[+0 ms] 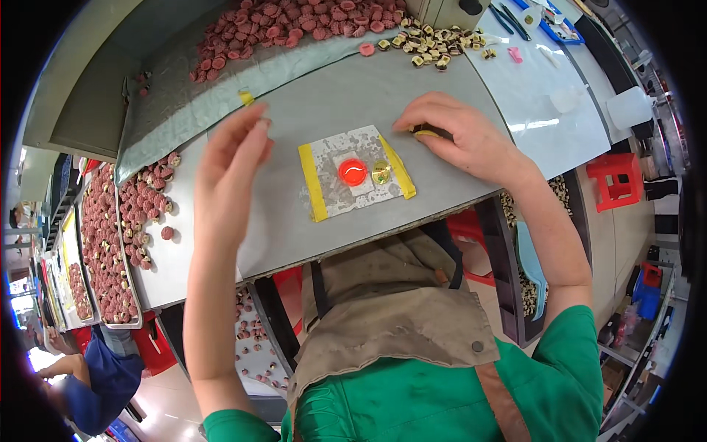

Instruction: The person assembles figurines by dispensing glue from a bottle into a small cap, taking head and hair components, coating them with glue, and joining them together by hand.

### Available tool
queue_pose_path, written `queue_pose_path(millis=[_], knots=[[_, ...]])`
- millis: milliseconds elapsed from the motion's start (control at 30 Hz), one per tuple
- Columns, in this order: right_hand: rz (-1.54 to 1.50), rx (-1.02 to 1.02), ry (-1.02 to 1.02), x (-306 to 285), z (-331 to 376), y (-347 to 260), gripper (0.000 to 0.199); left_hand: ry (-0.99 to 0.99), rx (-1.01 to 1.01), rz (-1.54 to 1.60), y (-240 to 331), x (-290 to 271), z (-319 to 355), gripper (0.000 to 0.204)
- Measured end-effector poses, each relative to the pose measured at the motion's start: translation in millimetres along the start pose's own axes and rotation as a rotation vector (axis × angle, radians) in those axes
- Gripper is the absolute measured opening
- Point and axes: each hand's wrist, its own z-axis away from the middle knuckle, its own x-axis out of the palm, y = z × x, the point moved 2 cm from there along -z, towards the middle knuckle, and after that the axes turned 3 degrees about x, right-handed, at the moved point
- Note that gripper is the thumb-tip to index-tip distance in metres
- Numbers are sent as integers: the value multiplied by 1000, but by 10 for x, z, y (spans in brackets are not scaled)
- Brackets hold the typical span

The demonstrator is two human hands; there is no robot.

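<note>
My right hand [465, 136] is curled around a small black-and-yellow piece [433, 132], above the grey worktop at the right of a taped board. My left hand [232, 162] is raised at the board's left, thumb and fingers pinched together; whatever they hold, if anything, is too small to make out. Between the hands lies the square grey-white board [342, 204], yellow tape along two of its edges. On it sit a round, glossy orange-red dish [352, 172] and, to its right, a small round yellowish-clear spot [381, 172]. Neither hand touches the board.
Pink ridged cup-shaped pieces [294, 20] are heaped at the back, beside a pile of black-and-cream pieces [434, 46]. A tray of filled pink pieces [110, 250] stands left. Tools [510, 22], a white bottle [630, 107] and a red stool [617, 181] are right.
</note>
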Motion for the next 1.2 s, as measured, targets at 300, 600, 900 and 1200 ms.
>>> queue_pose_path(millis=[300,600,900,1200], knots=[[-82,214,64,164,-28,-330,29,-118,-263,864,-219,41,684,34],[229,196,34,275,-184,-457,17,-110,-332,947,-364,-37,713,35],[22,16,21,599,-388,-918,18,-81,-321,1053,-436,-88,761,37],[81,-132,25,793,-418,-871,21,-91,-246,1002,-465,-56,769,36]])
